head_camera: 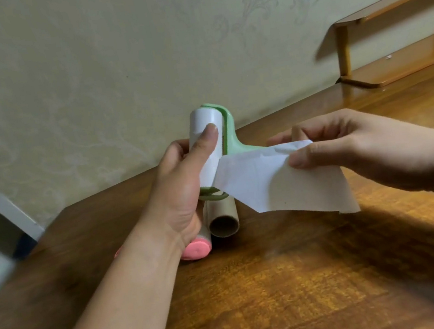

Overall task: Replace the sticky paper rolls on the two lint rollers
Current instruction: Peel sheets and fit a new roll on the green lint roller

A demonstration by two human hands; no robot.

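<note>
Nearest the camera, the bare wooden bench [297,279] runs up to the green lint roller [230,137], which is held above it. Just under that roller an empty cardboard core [224,219] lies on the bench, open end toward the camera, and touching its left side rests a pink lint roller [196,247], half hidden by the wrist. The left hand [181,181] is wrapped closed around the white sticky roll [208,140] mounted on the green roller, thumb pressed flat on its face. To the right of the roller, the right hand [347,142] pinches a loose white sheet [277,180] between thumb and fingers, the sheet joined to the roll at its lower edge. This looks like peeling the first wrapper layer from a freshly fitted roll. The next move likely calls for a steady pull away while the left hand stops the roll turning. Beyond the roller stands the wall, with a wooden shelf [398,64] far to its right.
</note>
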